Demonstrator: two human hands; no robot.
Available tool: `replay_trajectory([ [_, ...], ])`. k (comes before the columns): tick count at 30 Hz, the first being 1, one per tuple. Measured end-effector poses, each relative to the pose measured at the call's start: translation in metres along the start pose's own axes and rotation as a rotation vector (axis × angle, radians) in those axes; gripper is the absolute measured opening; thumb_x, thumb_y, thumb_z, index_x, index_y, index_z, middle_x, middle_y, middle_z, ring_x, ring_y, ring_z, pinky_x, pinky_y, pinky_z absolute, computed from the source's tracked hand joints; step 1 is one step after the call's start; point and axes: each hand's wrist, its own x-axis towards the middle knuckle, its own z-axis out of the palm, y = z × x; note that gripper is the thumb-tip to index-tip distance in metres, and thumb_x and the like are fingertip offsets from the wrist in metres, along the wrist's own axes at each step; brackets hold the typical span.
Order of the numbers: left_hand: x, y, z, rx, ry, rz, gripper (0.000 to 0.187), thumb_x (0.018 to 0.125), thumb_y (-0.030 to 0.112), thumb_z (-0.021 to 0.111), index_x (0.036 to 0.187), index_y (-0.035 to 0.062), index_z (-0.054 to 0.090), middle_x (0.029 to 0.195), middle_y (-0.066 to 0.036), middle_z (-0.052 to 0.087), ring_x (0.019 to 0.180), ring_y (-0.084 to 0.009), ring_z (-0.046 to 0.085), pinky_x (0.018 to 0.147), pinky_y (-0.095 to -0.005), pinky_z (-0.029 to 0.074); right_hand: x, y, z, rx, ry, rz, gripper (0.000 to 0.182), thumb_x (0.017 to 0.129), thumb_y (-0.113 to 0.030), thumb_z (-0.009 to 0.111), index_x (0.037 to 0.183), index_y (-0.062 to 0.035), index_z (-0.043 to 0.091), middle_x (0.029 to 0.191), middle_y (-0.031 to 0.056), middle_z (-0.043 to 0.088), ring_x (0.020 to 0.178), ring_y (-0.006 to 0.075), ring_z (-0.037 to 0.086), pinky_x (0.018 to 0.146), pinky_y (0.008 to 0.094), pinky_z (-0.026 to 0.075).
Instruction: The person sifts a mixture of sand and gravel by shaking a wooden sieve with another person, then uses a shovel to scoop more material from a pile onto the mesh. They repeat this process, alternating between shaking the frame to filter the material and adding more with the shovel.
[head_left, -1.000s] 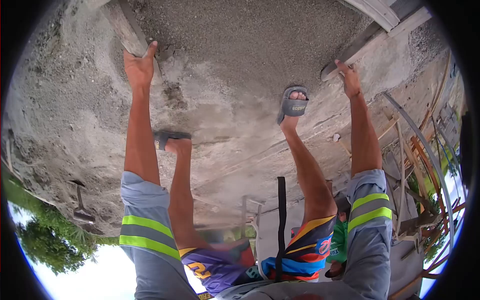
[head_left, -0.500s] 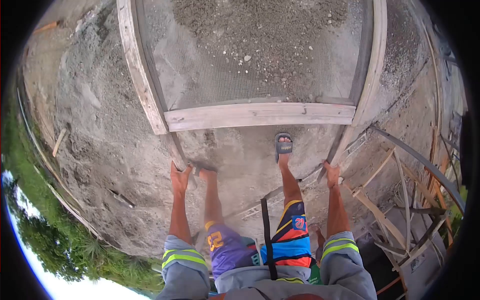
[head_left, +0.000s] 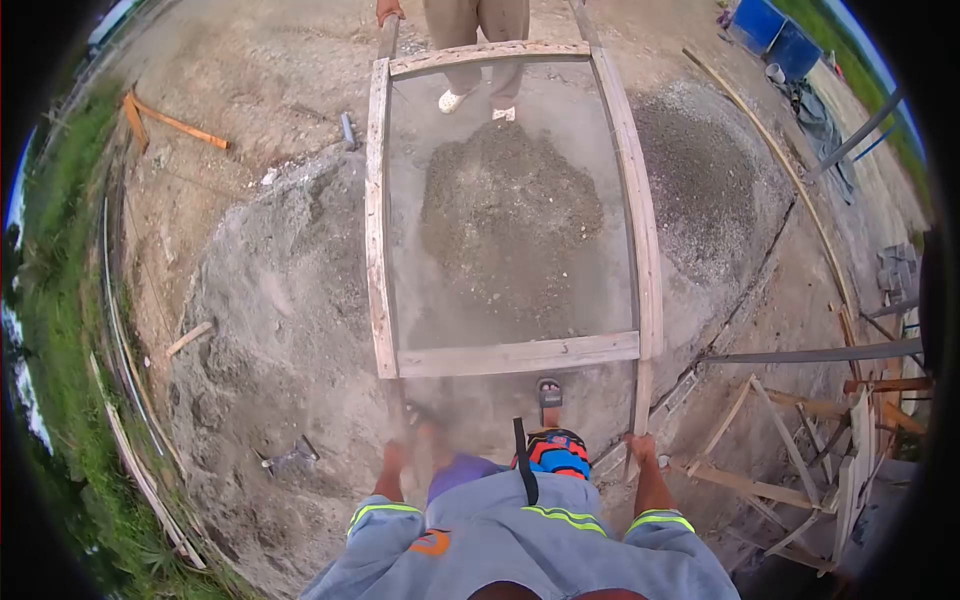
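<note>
Both hands (head_left: 640,447) grip sieve frame (head_left: 515,355) handles; gravel (head_left: 510,215) beyond.

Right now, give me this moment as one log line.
left hand: gripping sieve handle | right hand: gripping sieve handle | sieve frame: gravel on mesh | second person: at far end

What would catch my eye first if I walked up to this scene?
Most striking is the big wooden-framed mesh sieve in the middle, carrying a dark heap of gravel. The person's left hand and right hand grip its near handles, while a second person stands at the far end. Pale sifted sand spreads beneath and to the left.
</note>
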Motion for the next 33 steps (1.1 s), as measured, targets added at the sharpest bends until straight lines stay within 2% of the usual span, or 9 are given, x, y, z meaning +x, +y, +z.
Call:
replay_trajectory([
  [8,-0.011,0.245,-0.164,-0.008,0.164,0.306,0.054,0.064,0.041,0.068,0.091,-0.006,0.065,0.085,-0.025,0.065,0.086,-0.0323,0.065,0.071,-0.0397,0.049,-0.048,-0.244,-0.088,-0.001,0.023,-0.437,0.046,0.069,-0.032,0.065,0.09,0.0091,0.063,0.072,0.0134,0.064,0.07,0.0221,0.063,0.061,0.035,0.047],
  [9,0.01,0.243,-0.167,-0.02,0.231,0.331,0.047,0.063,0.038,0.066,0.074,-0.0074,0.064,0.068,-0.017,0.064,0.065,-0.0226,0.064,0.057,-0.0372,0.046,-0.043,-0.258,-0.088,0.04,-0.007,-0.387,0.046,0.068,-0.033,0.065,0.088,0.0092,0.063,0.071,0.0138,0.064,0.068,0.0229,0.064,0.061,0.0357,0.047],
  [12,-0.039,0.248,-0.17,-0.001,0.057,0.169,0.051,0.064,0.04,0.067,0.09,-0.0041,0.066,0.082,-0.022,0.066,0.081,-0.0296,0.066,0.069,-0.0378,0.05,-0.02,-0.205,-0.066,-0.055,0.139,-0.373,0.048,0.068,-0.035,0.064,0.085,0.0096,0.064,0.069,0.0158,0.064,0.065,0.0257,0.064,0.061,0.0373,0.048],
  [19,-0.089,0.016,-0.022,-0.074,0.044,-0.107,0.062,0.061,0.041,0.069,0.098,-0.009,0.06,0.094,-0.025,0.064,0.094,-0.034,0.062,0.079,-0.0406,0.048,0.035,0.076,0.003,-0.085,0.162,-0.184,0.034,0.06,-0.023,0.068,0.077,0.0062,0.063,0.065,0.0124,0.062,0.057,0.0214,0.06,0.053,0.0344,0.047],
  [21,-0.077,-0.063,0.022,-0.061,0.285,0.019,0.03,0.06,0.024,0.07,0.066,-0.0041,0.061,0.061,-0.011,0.062,0.054,-0.0185,0.06,0.052,-0.0322,0.047,-0.016,0.059,-0.022,0.019,0.027,-0.082,0.034,0.06,-0.021,0.068,0.08,0.0057,0.063,0.067,0.013,0.062,0.057,0.0214,0.061,0.052,0.0338,0.047],
  [26,-0.07,0.008,-0.005,-0.138,0.163,0.001,0.028,0.061,0.023,0.069,0.066,-0.0041,0.063,0.061,-0.012,0.063,0.056,-0.021,0.061,0.055,-0.0329,0.048,-0.059,-0.036,-0.051,0.048,-0.01,-0.092,0.043,0.059,-0.023,0.068,0.085,0.0113,0.063,0.074,0.0196,0.065,0.07,0.028,0.065,0.062,0.0377,0.049],
  [27,-0.061,0.034,-0.019,0.119,0.108,0.293,0.031,0.061,0.026,0.069,0.067,-0.0045,0.064,0.061,-0.013,0.063,0.058,-0.0224,0.062,0.056,-0.034,0.048,0.02,0.001,-0.029,-0.058,0.071,-0.193,0.044,0.061,-0.025,0.067,0.084,0.012,0.063,0.078,0.0219,0.066,0.076,0.0317,0.065,0.066,0.0404,0.047],
  [28,-0.037,0.053,-0.024,0.183,0.045,0.355,0.032,0.074,0.044,0.053,0.082,0.0174,0.068,0.075,-0.017,0.065,0.072,-0.0374,0.062,0.067,-0.0441,0.049,0.015,-0.041,-0.041,-0.072,0.049,-0.231,0.047,0.062,-0.03,0.064,0.083,0.0118,0.063,0.08,0.0245,0.065,0.079,0.0326,0.064,0.069,0.0412,0.046],
  [33,-0.055,0.249,-0.126,-0.068,0.191,0.309,0.046,0.061,0.034,0.068,0.079,-0.0084,0.065,0.075,-0.025,0.065,0.077,-0.0299,0.067,0.064,-0.039,0.049,0.015,-0.21,-0.101,-0.108,0.128,-0.451,0.044,0.064,-0.037,0.061,0.074,0.0057,0.065,0.064,0.0182,0.062,0.066,0.0287,0.064,0.065,0.0375,0.047],
])
